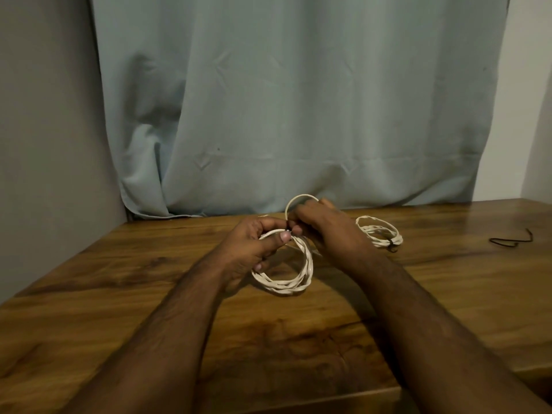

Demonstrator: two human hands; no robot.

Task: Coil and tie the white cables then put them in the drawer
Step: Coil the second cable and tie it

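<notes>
Now, left hand (254, 243): grips white coil (286, 282), frame centre
Right hand (322, 225): pinches its loose loop (294, 201)
Counter (119, 294): tied coil (379, 231), centre right

The table (448, 294) is warm brown with darker wood-grain streaks. Behind it hangs a plain pale blue-grey curtain (298, 100). On the table, both cable coils (286, 282) (379, 231) are off-white, and a black tie (512, 241) lies near its right edge.

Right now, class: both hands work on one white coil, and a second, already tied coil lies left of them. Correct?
Not quite. The head view shows the tied coil right of the hands, not left. Both hands do hold one white coil.
</notes>
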